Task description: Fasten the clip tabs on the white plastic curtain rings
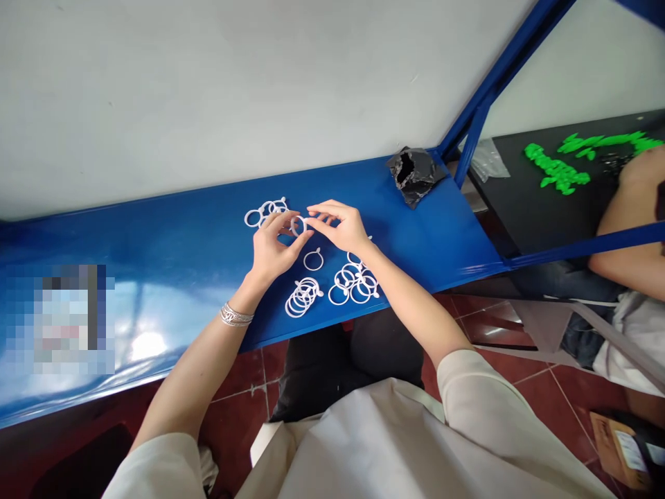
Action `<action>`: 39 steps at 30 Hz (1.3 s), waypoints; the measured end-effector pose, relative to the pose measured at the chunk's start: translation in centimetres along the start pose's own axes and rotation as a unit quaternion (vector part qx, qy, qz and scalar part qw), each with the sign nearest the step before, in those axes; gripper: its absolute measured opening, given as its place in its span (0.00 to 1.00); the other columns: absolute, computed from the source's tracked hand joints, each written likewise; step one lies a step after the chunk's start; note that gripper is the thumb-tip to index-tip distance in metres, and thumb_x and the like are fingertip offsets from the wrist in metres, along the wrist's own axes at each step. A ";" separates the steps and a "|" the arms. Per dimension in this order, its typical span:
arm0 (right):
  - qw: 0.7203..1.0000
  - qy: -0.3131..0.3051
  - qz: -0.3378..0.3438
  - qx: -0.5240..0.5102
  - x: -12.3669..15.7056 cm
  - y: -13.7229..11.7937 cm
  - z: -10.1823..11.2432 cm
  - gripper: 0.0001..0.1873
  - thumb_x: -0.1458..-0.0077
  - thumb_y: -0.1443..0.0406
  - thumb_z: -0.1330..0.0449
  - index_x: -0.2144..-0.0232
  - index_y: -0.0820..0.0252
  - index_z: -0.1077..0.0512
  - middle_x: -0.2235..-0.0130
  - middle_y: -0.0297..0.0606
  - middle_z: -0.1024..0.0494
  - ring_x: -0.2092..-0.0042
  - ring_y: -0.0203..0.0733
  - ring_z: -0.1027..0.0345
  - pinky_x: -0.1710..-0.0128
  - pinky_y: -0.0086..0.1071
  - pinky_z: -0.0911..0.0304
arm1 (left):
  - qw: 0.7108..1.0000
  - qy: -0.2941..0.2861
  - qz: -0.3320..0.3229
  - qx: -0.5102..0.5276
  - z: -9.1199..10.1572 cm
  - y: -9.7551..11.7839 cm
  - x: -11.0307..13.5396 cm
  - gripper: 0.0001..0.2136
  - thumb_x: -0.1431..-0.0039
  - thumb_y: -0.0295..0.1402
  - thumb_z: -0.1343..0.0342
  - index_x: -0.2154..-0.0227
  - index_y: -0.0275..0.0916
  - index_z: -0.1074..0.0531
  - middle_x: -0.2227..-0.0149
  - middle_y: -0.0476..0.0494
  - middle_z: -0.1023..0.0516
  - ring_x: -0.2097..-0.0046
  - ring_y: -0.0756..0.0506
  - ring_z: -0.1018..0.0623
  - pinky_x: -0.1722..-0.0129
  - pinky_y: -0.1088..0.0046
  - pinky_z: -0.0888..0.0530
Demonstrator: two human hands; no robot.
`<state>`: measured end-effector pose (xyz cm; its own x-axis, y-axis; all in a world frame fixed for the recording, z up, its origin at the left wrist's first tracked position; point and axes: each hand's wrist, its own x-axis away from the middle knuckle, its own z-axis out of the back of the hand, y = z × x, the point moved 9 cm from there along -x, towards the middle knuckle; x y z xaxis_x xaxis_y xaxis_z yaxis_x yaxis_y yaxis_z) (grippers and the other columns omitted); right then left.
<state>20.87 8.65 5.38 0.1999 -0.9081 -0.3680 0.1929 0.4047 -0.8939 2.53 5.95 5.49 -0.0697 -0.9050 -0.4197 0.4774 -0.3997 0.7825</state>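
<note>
My left hand (275,242) is closed, pinching a thin white plastic ring (294,227) between thumb and fingers above the blue table. Just right of it, my right hand (340,225) has its fingers stretched out and apart. Its thumb tip is at the ring's edge; whether it touches is hard to tell. A single white ring with a small tab (313,260) lies below the hands. Nearer me are a stacked group of rings (301,299) and a loose pile of rings (358,283), partly hidden by my right forearm. More rings (253,218) lie behind my left hand.
A crumpled black plastic bag (415,173) sits at the back right of the blue table (171,249). Blue metal frame bars (470,142) rise at its right end. Beyond, another person's arm (631,201) rests by a dark table with bright green pieces (558,170). A blurred patch covers the far left.
</note>
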 end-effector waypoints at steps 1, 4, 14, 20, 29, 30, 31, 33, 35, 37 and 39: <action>1.000 0.008 -0.005 0.006 -0.1 0.3 0.3 0.16 0.34 0.50 0.27 0.54 0.54 0.12 0.50 0.44 0.11 0.57 0.44 0.19 0.56 0.38 0.20 | 0.999 0.008 -0.014 -0.035 0.3 0.0 -0.1 0.21 0.37 0.48 0.28 0.46 0.43 0.17 0.49 0.38 0.17 0.56 0.41 0.17 0.51 0.61 0.15; 0.999 0.041 -0.001 0.021 -0.3 0.7 1.3 0.14 0.33 0.51 0.28 0.59 0.55 0.12 0.54 0.41 0.11 0.60 0.41 0.21 0.56 0.37 0.22 | 0.992 0.027 -0.048 -0.110 1.0 -0.2 -0.5 0.19 0.37 0.42 0.30 0.45 0.44 0.17 0.46 0.34 0.20 0.44 0.34 0.18 0.41 0.50 0.17; 0.994 0.019 -0.081 0.069 -0.7 2.9 1.6 0.11 0.33 0.59 0.27 0.64 0.60 0.13 0.59 0.40 0.11 0.64 0.38 0.23 0.58 0.32 0.28 | 0.992 0.016 -0.054 -0.114 1.3 -0.9 -1.0 0.21 0.40 0.29 0.38 0.43 0.44 0.17 0.41 0.31 0.22 0.38 0.31 0.18 0.33 0.48 0.21; 0.990 -0.048 -0.119 0.063 -0.5 4.0 0.7 0.09 0.33 0.60 0.27 0.62 0.61 0.12 0.59 0.39 0.10 0.60 0.38 0.19 0.56 0.30 0.30 | 0.990 0.038 -0.022 -0.134 1.9 -0.3 -1.2 0.22 0.37 0.42 0.36 0.43 0.39 0.17 0.43 0.30 0.20 0.44 0.32 0.16 0.37 0.47 0.19; 0.989 -0.082 -0.090 0.088 -0.2 3.3 0.0 0.07 0.29 0.65 0.30 0.60 0.62 0.13 0.57 0.39 0.10 0.59 0.37 0.20 0.55 0.29 0.31 | 0.973 0.042 0.004 -0.226 1.8 -1.8 -1.1 0.33 0.36 0.56 0.39 0.40 0.34 0.16 0.47 0.22 0.18 0.37 0.22 0.22 0.31 0.31 0.30; 0.989 -0.081 -0.085 0.093 -0.1 3.0 -0.1 0.07 0.29 0.65 0.29 0.60 0.62 0.13 0.58 0.39 0.10 0.60 0.37 0.21 0.55 0.29 0.31 | 0.971 0.044 0.012 -0.236 2.0 -1.7 -1.0 0.33 0.36 0.56 0.39 0.40 0.34 0.16 0.46 0.22 0.19 0.37 0.21 0.23 0.31 0.30 0.30; 0.988 -0.081 -0.081 0.102 0.0 2.7 -0.1 0.07 0.30 0.65 0.29 0.61 0.62 0.13 0.58 0.39 0.10 0.61 0.36 0.21 0.55 0.29 0.31 | 0.968 0.048 0.021 -0.246 2.2 -1.6 -1.0 0.32 0.36 0.55 0.38 0.41 0.35 0.16 0.45 0.22 0.20 0.36 0.21 0.24 0.32 0.30 0.31; 0.987 -0.089 -0.070 0.112 0.1 1.9 -0.2 0.08 0.29 0.64 0.30 0.60 0.63 0.13 0.58 0.40 0.10 0.61 0.38 0.21 0.56 0.30 0.31 | 0.964 0.050 0.040 -0.258 2.5 -1.4 -0.9 0.29 0.36 0.53 0.36 0.42 0.35 0.16 0.45 0.21 0.21 0.38 0.22 0.25 0.32 0.30 0.32; 0.986 -0.093 -0.063 0.122 0.2 1.3 0.2 0.08 0.30 0.64 0.30 0.60 0.62 0.12 0.58 0.41 0.10 0.60 0.39 0.20 0.56 0.31 0.30 | 0.964 0.039 0.056 -0.256 2.5 -1.3 -0.8 0.27 0.34 0.50 0.37 0.41 0.35 0.17 0.44 0.22 0.22 0.38 0.23 0.25 0.32 0.32 0.32; 0.985 -0.097 -0.060 0.130 0.1 1.1 1.0 0.07 0.32 0.65 0.30 0.60 0.62 0.12 0.60 0.41 0.10 0.61 0.41 0.19 0.56 0.33 0.29 | 0.965 0.034 0.066 -0.251 2.5 -1.5 -0.9 0.25 0.33 0.45 0.36 0.39 0.37 0.20 0.42 0.24 0.23 0.37 0.24 0.26 0.32 0.35 0.32; 0.987 -0.070 -0.046 0.140 -0.3 0.9 2.7 0.08 0.33 0.64 0.30 0.62 0.61 0.12 0.59 0.42 0.09 0.61 0.42 0.19 0.56 0.34 0.28 | 0.965 0.036 0.073 -0.250 2.7 -1.8 -1.0 0.25 0.35 0.40 0.36 0.36 0.39 0.22 0.40 0.24 0.24 0.35 0.23 0.26 0.30 0.34 0.32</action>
<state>23.59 9.60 5.39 0.2964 -0.9266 -0.2314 0.4698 0.3524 -0.8094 -0.61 7.16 5.70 0.0823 -0.9267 -0.3667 0.8418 -0.1323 0.5233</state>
